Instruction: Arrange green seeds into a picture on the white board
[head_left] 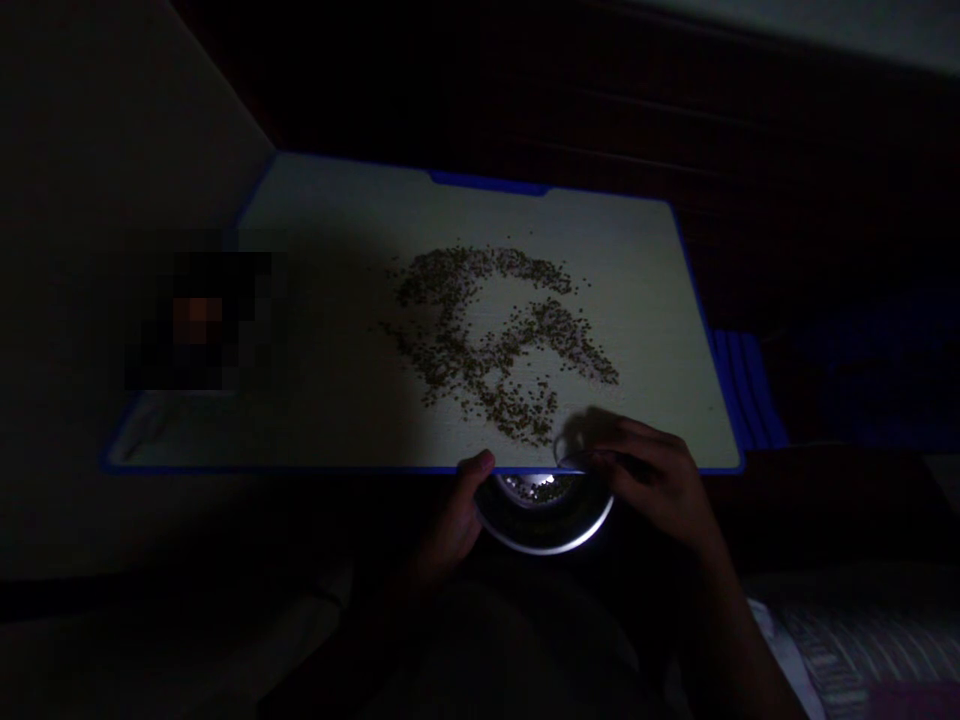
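Many small dark seeds or grains (517, 345) lie scattered in loose bands on a pale board with a blue rim (645, 280). Just below the board's near edge is a shiny metal bowl (555, 548), with some of the same grains inside. My left hand (457, 515) grips the bowl's left side, thumb up by the board's rim. Over the bowl's right side and the board's near edge is my right hand (652, 475), its fingers closed around a thin, curved, spoon-like metal piece (574, 460). Dim light hides most of this piece.
At the board's left side is a blurred-out dark patch with an orange spot (196, 322). Blue ribbed material (750, 390) shows beyond the right edge. Striped cloth (877, 630) lies at lower right. A pale wall (112, 120) stands at left.
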